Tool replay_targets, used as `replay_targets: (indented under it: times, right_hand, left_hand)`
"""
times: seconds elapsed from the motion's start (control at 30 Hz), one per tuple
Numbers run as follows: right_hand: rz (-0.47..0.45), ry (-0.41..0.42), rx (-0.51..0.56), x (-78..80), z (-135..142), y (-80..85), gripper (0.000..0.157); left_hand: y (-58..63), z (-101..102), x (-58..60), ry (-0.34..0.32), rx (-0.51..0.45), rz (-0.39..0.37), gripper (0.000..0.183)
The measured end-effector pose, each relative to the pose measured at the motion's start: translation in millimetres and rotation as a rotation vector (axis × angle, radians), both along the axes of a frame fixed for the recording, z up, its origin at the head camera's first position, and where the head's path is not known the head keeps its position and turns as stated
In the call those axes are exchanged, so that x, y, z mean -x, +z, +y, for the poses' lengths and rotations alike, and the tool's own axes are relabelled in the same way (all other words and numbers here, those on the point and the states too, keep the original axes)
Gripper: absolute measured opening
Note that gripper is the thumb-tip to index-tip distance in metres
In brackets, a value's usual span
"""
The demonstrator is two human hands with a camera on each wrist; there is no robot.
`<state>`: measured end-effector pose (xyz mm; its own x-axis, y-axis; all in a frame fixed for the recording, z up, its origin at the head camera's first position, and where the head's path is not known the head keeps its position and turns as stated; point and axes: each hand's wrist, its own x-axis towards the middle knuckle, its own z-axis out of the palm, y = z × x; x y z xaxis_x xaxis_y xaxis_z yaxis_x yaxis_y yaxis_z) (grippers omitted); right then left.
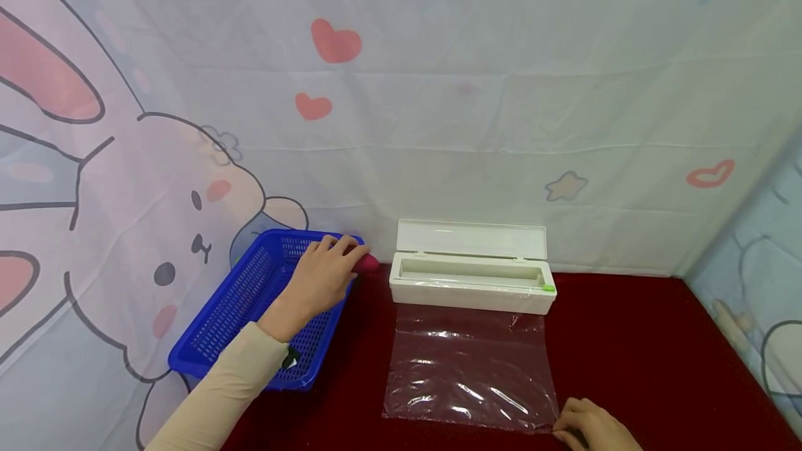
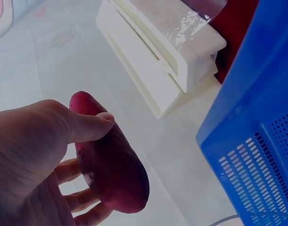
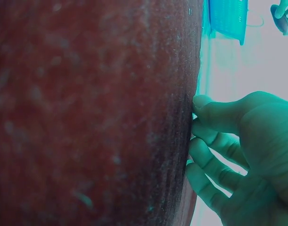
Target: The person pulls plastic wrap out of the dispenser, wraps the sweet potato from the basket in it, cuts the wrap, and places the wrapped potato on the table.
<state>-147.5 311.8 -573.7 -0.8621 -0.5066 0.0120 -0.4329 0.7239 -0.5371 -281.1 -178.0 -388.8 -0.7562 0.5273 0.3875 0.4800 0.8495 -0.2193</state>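
My left hand [image 1: 322,273] is raised over the right rim of the blue basket. It grips a reddish-purple sweet potato [image 2: 113,162], thumb on one side and fingers round the other. In the head view only the sweet potato's end [image 1: 367,263] shows past the fingers. A sheet of clear plastic wrap [image 1: 470,374] lies spread on the dark red tabletop, drawn out from a white wrap dispenser [image 1: 473,301] with its lid raised. At the sheet's near right corner, my right hand [image 1: 595,426] pinches the wrap between thumb and fingers [image 3: 214,110].
The blue perforated basket [image 1: 213,319] stands at the left, partly behind my left forearm, with a small dark thing [image 1: 291,357] showing in it. A bright green tab [image 1: 548,288] sits at the dispenser's right end. A printed cloth [image 1: 470,117] hangs behind the table [image 1: 651,339].
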Motion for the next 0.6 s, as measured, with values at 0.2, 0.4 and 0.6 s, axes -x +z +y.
replay_targets:
  times: [0.2, 0.4, 0.6]
  right_hand:
    - [-0.052, -0.012, 0.011, 2.1, 0.8, 0.6, 0.011]
    - [-0.082, -0.019, 0.013, 4.3, -0.6, 3.4, 0.012]
    - [-0.080, -0.018, 0.015, 4.2, -2.2, 6.9, 0.012]
  left_hand:
    - [0.1, 5.3, -4.0, -0.010, 0.004, -0.004, 0.046]
    - [1.7, 13.3, -6.6, -0.036, -0.004, 0.000, 0.043]
    - [3.6, 22.2, -9.0, -0.063, 0.000, 0.008, 0.044]
